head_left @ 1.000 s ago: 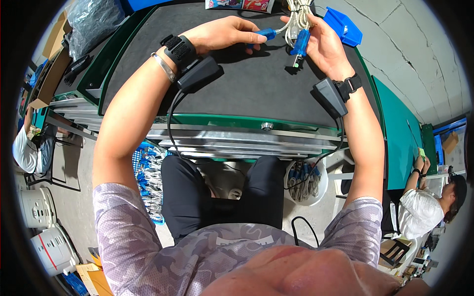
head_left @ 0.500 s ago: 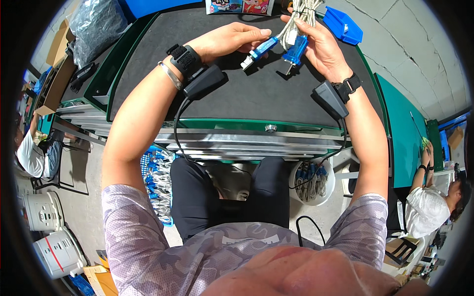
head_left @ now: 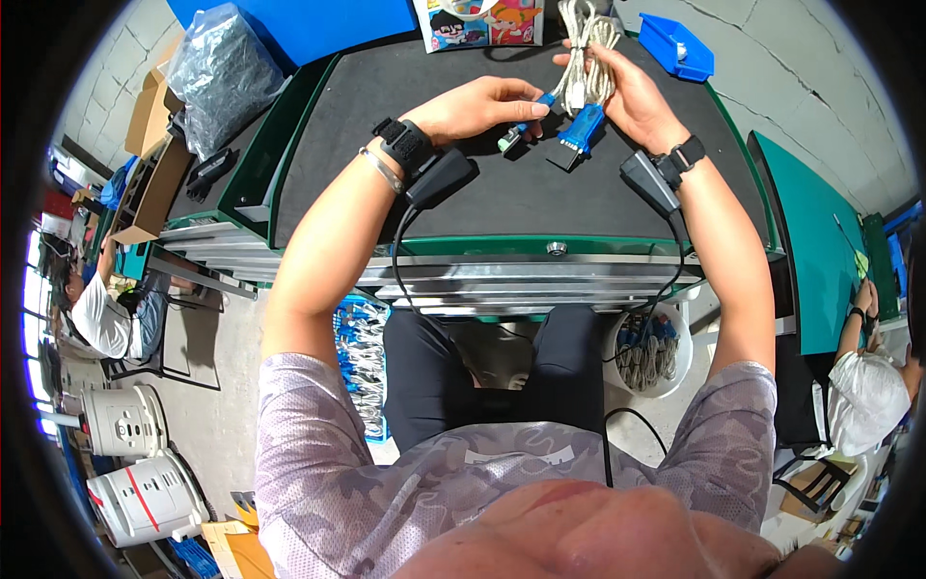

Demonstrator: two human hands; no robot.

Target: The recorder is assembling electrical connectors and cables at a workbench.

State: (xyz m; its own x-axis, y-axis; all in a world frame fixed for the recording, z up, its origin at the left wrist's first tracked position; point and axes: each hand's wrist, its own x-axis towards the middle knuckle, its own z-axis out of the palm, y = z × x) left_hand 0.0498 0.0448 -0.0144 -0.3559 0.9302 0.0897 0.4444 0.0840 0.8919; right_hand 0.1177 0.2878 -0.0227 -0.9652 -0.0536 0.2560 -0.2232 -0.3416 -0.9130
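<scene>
Apparently to control both parts of one bundle, the two hands are working close together over the far half of the black work mat [head_left: 511, 207]. The right hand [head_left: 644, 104] is closing around the side of a coiled off-white cable [head_left: 590, 72], probably to stop its loops from spreading. From that coil, a wide blue serial-style connector [head_left: 582, 130] is hanging down toward the wearer. Just beside it, the left hand [head_left: 477, 109] is pinching a slim blue USB-style plug [head_left: 509, 141] between thumb and fingers, perhaps to hold it clear of the connector. Beyond the right hand, a small blue bin [head_left: 696, 69] is sitting near the far right corner, seemingly leaving the middle free for handling.
</scene>
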